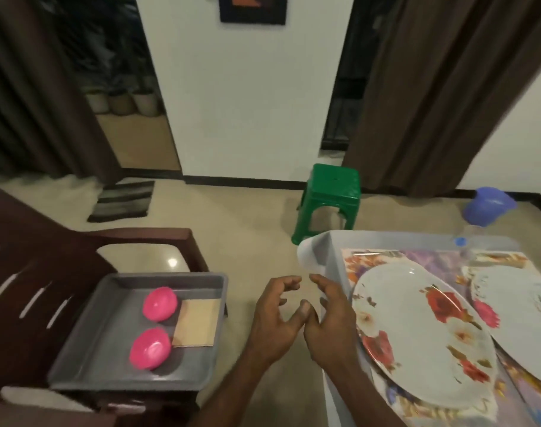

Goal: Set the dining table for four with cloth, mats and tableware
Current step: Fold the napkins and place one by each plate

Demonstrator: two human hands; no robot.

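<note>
Both hands hang empty over the floor between the tray and the table. My left hand [275, 322] has loosely curled fingers; my right hand [330, 315] has relaxed fingers beside the table's left edge. A grey tray [108, 365] on a dark chair at the left holds two pink bowls [159, 303] [150, 349] and a tan folded piece [196, 322]. The table at the right carries a pale grey cloth [330, 260], a floral mat [374, 257] and a white plate with red flowers [417, 331]. A second plate [522, 322] lies at the right edge.
The dark wooden chair [41, 272] stands at the left. A green plastic stool [329, 200] stands on the floor beyond the table. A blue jug [486, 206] and a bottle with a blue cap [461, 241] are at the table's far side. A striped rug [122, 200] lies by the doorway.
</note>
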